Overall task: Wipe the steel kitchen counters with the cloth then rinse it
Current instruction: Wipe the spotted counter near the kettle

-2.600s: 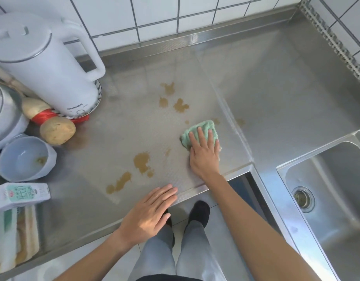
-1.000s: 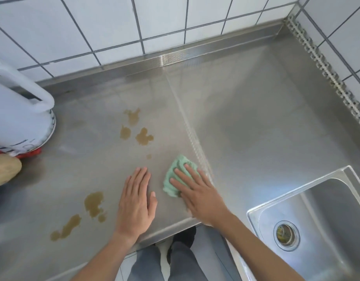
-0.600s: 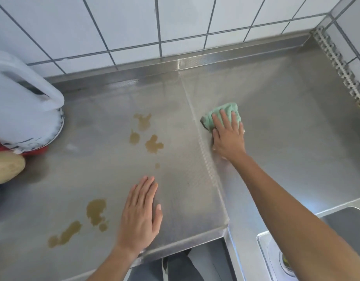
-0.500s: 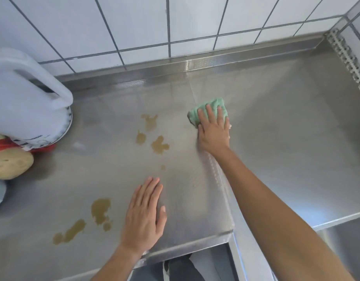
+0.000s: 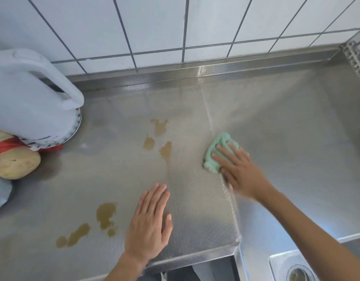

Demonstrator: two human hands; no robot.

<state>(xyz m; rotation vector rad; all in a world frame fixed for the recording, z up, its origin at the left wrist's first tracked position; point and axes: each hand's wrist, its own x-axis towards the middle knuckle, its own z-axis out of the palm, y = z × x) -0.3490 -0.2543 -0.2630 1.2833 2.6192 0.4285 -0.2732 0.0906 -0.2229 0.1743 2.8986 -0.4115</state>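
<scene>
A green cloth (image 5: 215, 151) lies bunched on the steel counter (image 5: 286, 138), right on the seam between two counter sections. My right hand (image 5: 240, 169) presses flat on the cloth, fingers spread over it. My left hand (image 5: 148, 224) rests palm down on the counter near the front edge, holding nothing. Brown spill patches (image 5: 159, 138) lie left of the cloth. A second group of brown patches (image 5: 102, 218) sits left of my left hand.
A white electric kettle (image 5: 31, 102) stands at the left, with a potato (image 5: 16, 165) and a red-wrapped item (image 5: 5, 146) in front of it. The sink drain (image 5: 299, 273) shows at the bottom right. White tiled wall runs behind the counter.
My right hand has slid the cloth back toward me along the seam, after pushing it out toward the wall. The left hand has stayed flat in place.
</scene>
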